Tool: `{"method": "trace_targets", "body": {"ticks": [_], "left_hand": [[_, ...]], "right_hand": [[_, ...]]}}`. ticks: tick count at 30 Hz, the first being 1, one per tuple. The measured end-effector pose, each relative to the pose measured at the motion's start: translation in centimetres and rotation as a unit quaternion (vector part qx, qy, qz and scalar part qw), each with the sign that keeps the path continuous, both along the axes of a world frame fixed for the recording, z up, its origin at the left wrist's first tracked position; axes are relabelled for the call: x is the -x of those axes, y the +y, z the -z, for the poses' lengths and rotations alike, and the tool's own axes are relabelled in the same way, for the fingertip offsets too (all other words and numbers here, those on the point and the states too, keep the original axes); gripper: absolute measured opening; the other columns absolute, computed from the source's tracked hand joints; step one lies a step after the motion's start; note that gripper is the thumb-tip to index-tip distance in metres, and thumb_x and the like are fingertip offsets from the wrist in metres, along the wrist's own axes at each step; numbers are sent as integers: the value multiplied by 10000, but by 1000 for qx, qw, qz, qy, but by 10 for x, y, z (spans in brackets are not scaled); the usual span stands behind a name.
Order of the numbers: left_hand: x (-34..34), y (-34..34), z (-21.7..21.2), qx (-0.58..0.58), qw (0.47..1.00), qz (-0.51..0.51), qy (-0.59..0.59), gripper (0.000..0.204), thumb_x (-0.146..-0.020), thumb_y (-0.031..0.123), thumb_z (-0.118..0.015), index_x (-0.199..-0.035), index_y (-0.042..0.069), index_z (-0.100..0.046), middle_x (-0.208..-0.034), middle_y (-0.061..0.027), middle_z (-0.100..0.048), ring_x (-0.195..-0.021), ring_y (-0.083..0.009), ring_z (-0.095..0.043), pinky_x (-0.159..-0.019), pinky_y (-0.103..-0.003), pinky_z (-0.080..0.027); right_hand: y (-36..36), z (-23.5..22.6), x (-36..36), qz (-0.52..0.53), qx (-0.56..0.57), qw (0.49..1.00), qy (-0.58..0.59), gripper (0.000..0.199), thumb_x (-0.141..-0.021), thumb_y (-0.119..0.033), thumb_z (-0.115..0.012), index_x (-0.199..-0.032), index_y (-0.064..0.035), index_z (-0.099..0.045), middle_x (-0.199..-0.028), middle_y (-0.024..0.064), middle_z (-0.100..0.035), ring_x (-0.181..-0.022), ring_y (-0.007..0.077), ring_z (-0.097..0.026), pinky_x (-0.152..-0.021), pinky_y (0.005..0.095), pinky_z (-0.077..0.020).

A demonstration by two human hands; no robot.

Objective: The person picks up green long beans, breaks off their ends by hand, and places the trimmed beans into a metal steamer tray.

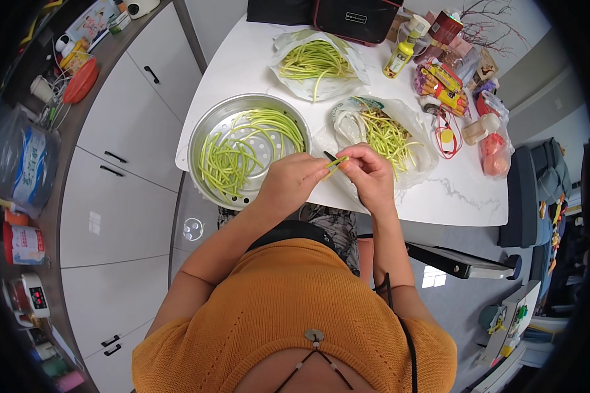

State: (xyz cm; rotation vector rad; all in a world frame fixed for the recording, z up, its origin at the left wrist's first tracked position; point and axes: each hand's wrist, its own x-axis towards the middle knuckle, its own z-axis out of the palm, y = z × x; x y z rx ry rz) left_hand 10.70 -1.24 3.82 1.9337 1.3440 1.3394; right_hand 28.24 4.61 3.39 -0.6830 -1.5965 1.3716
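My left hand (294, 178) and my right hand (368, 171) meet over the front edge of the white table (465, 200). Together they pinch a short green stalk (337, 161), with a dark thin blade-like tip showing just above it. To the left sits a perforated metal steamer tray (203, 141) holding several cut green stalks. Behind my right hand an open plastic bag (410, 118) holds yellowish trimmings. Farther back a second clear bag (316, 60) holds long uncut green stalks.
Snack packets, a small yellow bottle (398, 59) and a bag of red fruit (495, 156) crowd the table's right side. A black bag (357, 18) lies at the far edge. White cabinets (121, 190) run along the left, a dark chair (528, 196) stands right.
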Motion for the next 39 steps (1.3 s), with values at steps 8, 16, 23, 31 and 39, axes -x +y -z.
{"method": "trace_targets", "body": {"ticks": [8,16,23,31,39], "left_hand": [[1,0,-6,-1,998,-50,24,152,-809,78,-657,-934,-6,-664,-734,-113,-602,-656,-231,-581,-605,-315,-455],[3,5,-2,-41,995,-73,58,138,-789,97,-668,-892,5,-656,-723,-117,-588,-656,-279,-569,-596,-350,-452],[9,10,-4,-42,984,-57,164,121,-797,123,-652,-847,13,-655,-723,-124,-589,-687,-292,-572,-598,-360,-453],[26,18,-16,144,986,83,9,151,-846,130,-598,-898,4,-664,-749,-94,-616,-663,-214,-571,-626,-301,-452],[-2,11,-5,5,998,7,70,138,-842,148,-620,-851,11,-634,-725,-118,-579,-690,-269,-556,-621,-341,-442]], "right_hand": [[0,-3,-2,31,18,999,-27,129,-833,-10,-639,-959,-14,-667,-847,-16,-552,-661,29,-468,-583,164,-367],[-8,-21,8,160,-194,950,-187,203,-755,-19,-689,-948,-80,-677,-849,40,-593,-586,115,-515,-526,223,-419],[-4,-13,8,199,-431,820,-319,145,-712,-76,-715,-850,-85,-671,-791,38,-619,-685,207,-603,-567,300,-483],[11,-11,-7,13,-277,942,-189,89,-770,-63,-680,-853,-30,-680,-797,86,-630,-705,211,-601,-617,290,-474],[4,5,-1,102,-164,977,-92,100,-825,-47,-646,-898,14,-678,-810,78,-637,-683,125,-558,-598,226,-426]]}}
